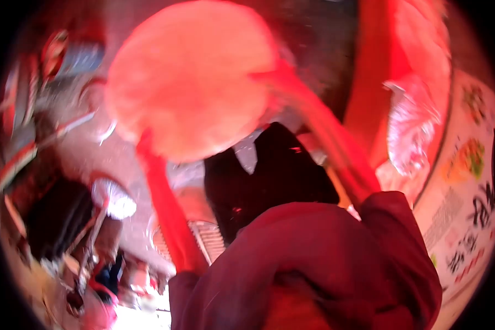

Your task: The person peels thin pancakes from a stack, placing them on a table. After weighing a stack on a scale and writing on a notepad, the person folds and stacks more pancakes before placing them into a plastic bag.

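A large round, flat, pale disc, which looks like a thin sheet of dough, is raised in front of the camera and fills the upper middle of the view. Both my forearms reach up to it from dark red sleeves. My left hand meets the disc's lower left edge. My right hand meets its right edge. The fingers are blurred and partly hidden by the disc, and the whole picture has a red cast.
Below the disc sits a black object, with a wire rack beside it. A crinkled clear plastic bag and a printed sheet lie at the right. A shiny round dish and clutter are at the left.
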### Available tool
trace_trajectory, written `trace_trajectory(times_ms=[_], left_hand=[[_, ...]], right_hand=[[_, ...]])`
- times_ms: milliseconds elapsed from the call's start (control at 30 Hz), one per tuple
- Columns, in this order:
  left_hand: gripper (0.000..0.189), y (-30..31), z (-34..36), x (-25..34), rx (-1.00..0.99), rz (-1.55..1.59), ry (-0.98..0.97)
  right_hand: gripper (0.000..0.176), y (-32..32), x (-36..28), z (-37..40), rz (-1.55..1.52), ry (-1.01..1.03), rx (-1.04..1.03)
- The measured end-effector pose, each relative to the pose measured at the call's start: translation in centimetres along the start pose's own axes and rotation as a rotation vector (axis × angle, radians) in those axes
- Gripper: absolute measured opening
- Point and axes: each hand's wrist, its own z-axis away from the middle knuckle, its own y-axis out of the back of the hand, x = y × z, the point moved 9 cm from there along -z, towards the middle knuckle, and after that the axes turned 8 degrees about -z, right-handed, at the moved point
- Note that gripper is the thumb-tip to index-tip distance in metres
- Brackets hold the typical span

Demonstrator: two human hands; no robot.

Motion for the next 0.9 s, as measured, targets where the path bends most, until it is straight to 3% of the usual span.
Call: trace_trajectory(times_ms=[33, 167, 233, 367, 467, 500, 600, 700, 767, 833, 867, 900], left_hand=[[0.045, -0.5, 0.2, 0.0, -0.029, 0.037, 0.035], [0.029, -16.6, 13.7, 11.2, -0.562, 0.381, 0.413], [0.023, -21.6, 18.4, 14.0, -0.686, 0.387, 0.467], [0.046, -25.5, 18.3, 12.3, -0.38, 0.041, 0.134], [0.065, -39.0, 21.9, 10.5, -0.774, -0.02, 0.098], [0.067, -44.5, 24.7, 10.9, -0.756, -0.012, 0.079], [0.056, -55.8, 30.7, 7.8, -0.963, -0.014, 0.249], [0.036, -63.2, 34.1, 1.2, -1.114, 0.024, 0.362], [0.026, -65.9, 34.6, -5.3, -1.156, -0.03, 0.484], [0.047, -65.4, 33.7, -9.1, -1.188, -0.189, 0.312], [0.063, -64.2, 34.2, -7.1, -1.06, -0.353, 0.271], [0.067, -62.8, 33.9, -5.2, -1.044, -0.39, 0.195]], right_hand=[[0.05, -0.3, -0.9, 1.2, 0.011, 0.044, 0.006], [0.05, 0.4, -4.6, 6.8, 0.037, 0.201, 0.039], [0.05, 2.8, -7.2, 11.0, 0.041, 0.276, 0.09], [0.049, 12.2, -11.5, 21.5, 0.07, 0.366, 0.298], [0.049, 20.9, -13.5, 31.3, 0.038, 0.425, 0.555], [0.049, 23.6, -13.8, 34.5, 0.008, 0.452, 0.645], [0.062, 31.4, -12.9, 43.3, -0.171, 0.575, 0.888], [0.063, 41.4, -7.8, 49.2, -0.235, 0.655, 0.996], [0.061, 45.5, -4.0, 50.3, -0.308, 0.595, 1.009], [0.059, 48.1, -0.5, 49.8, -0.384, 0.503, 0.987], [0.058, 48.9, 0.8, 49.5, -0.414, 0.458, 0.973], [0.057, 49.7, 1.8, 49.5, -0.435, 0.421, 0.96]])
